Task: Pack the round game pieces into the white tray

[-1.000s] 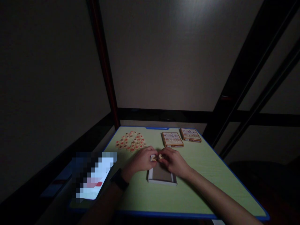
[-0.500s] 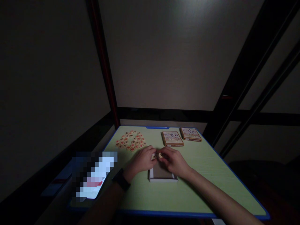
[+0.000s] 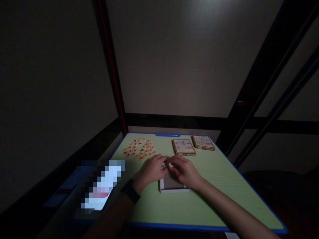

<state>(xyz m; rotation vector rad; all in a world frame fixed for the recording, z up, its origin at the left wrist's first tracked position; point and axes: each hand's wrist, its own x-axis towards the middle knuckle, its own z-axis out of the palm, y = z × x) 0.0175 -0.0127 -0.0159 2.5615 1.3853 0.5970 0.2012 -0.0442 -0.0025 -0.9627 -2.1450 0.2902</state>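
Observation:
An open shallow box (image 3: 174, 190) with white edges and a brown inside lies on the green table, below both hands. My right hand (image 3: 186, 170) pinches a round Chinese chess piece (image 3: 170, 165) over the far part of this box. Curled close beside it, my left hand (image 3: 155, 168) has its fingers closed around another chess piece (image 3: 163, 165), partly covered by the fingers. The two hands nearly meet and hide the box's far end. A dark band circles my left wrist. Several loose chess pieces (image 3: 141, 150) with red and black characters lie beyond my left hand.
Two printed boxes, a nearer one (image 3: 184, 147) and a farther one (image 3: 203, 142), lie at the back right of the table (image 3: 224, 196). A lit, pixelated screen (image 3: 104, 186) is at the left edge. Walls stand behind and to the left.
My hands stay almost in place, with only slight finger movement around the pieces. The whole view has shifted very slightly.

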